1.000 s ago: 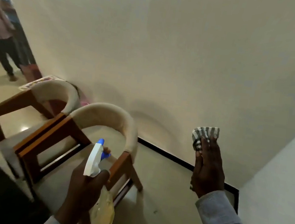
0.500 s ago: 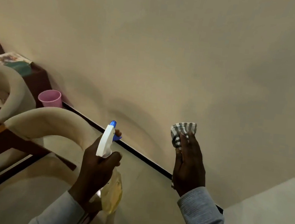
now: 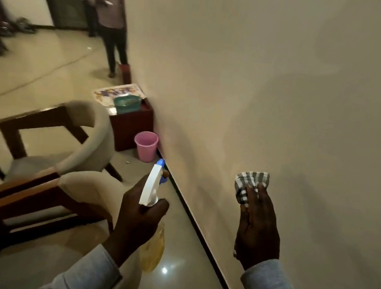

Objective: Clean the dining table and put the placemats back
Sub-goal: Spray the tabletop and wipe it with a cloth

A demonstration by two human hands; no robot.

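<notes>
Currently the left hand (image 3: pixel 139 219) grip is wrapped round the spray bottle (image 3: pixel 152 187); the right hand (image 3: pixel 257 230) grip pinches the checked cloth (image 3: pixel 250 182), right of the bottle. Judged step: carrying supplies; dining surface not in view. Next: turn to it and spray.

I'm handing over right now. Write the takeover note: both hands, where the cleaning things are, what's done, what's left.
Left hand: grips a spray bottle, white trigger head up, yellowish liquid below.
Right hand: holds a striped cloth, raised near the wall.
Nearby: two cushioned chairs at left; a pink bucket on the floor beside a small wooden stand, which carries a teal basin and a printed mat.
Done: nothing that can be confirmed; the dining table is not in view.
Left: find the table, spray, wipe, put the placemats back.
</notes>
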